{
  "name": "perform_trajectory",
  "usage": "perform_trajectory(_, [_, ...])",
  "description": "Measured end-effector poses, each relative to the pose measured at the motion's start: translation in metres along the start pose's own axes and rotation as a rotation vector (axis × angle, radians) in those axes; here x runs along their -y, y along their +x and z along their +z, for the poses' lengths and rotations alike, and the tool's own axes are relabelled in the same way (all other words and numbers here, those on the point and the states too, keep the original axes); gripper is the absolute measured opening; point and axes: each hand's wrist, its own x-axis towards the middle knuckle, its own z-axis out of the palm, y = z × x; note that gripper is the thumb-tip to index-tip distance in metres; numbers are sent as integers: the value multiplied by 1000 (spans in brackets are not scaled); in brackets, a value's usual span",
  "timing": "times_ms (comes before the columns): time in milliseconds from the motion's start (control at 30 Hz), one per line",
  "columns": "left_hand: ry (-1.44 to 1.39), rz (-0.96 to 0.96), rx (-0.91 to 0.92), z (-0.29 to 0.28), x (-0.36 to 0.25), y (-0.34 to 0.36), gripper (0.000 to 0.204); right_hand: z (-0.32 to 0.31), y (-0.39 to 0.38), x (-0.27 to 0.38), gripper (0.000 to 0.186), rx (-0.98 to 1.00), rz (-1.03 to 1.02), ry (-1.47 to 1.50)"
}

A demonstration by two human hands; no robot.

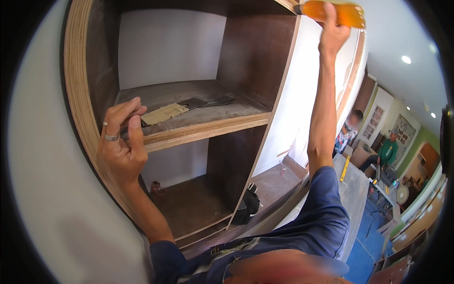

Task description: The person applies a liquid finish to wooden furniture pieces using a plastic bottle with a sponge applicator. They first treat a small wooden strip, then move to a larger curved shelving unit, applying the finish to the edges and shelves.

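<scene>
One orange bottle (345,15) sideways in right fingers (329,15), gripped mid-body, probably for balance; left fingers (124,111) half-curled, can't tell if holding anything, beige strip (165,114) just beside them.

Ceiling lights (406,59): small round lamps glowing white, over to the right
White panel (288,90): brightest patch I see, nearly washed out
Cabinet (203,128): dim brown insides, darkest under the top, pale backs catching soft light
Left wall (47,142): dull grey, a broad faint shadow low down
Amber bottle (351,18): glowing, glints at its base
Faces: blurred patches
Far room: small, soft in detail
View's rim: black, straight edges bowing toward it
</scene>
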Motion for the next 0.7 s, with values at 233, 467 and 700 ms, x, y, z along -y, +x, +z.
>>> perform_trajectory(233, [-44, 7, 48, -4, 5, -2, 27, -12, 17, 8, 45, -9, 420, 489])
perform_trajectory(467, [-16, 40, 48, -4, 7, -3, 27, 5, 20, 15, 54, 26, 395, 394])
perform_trajectory(700, [-22, 46, 52, -4, 8, -3, 28, 16, 19, 12, 48, 7, 281, 351])
